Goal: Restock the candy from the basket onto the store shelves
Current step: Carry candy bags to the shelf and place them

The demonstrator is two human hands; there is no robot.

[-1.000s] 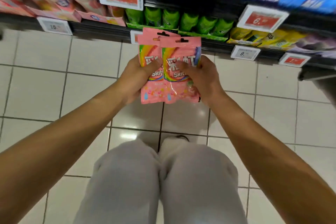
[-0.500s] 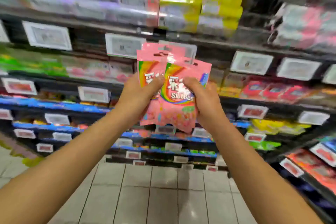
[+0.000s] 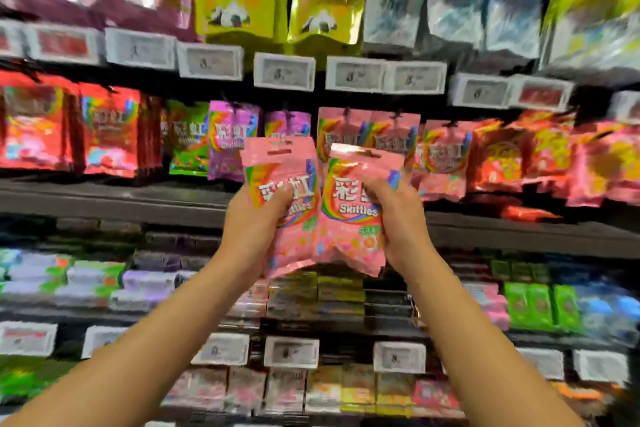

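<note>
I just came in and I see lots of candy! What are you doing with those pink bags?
A person is putting candy on the store shelves. The left hand holds a small stack of pink Skittles bags, and the right hand grips another pink Skittles bag. Both are held up in front of the hanging pink Skittles bags on the shelf, which look the same. None of the held bags is hung up yet. The picture is blurry.

Shelves [image 3: 104, 198] carry candy bags [image 3: 110, 132].
</note>
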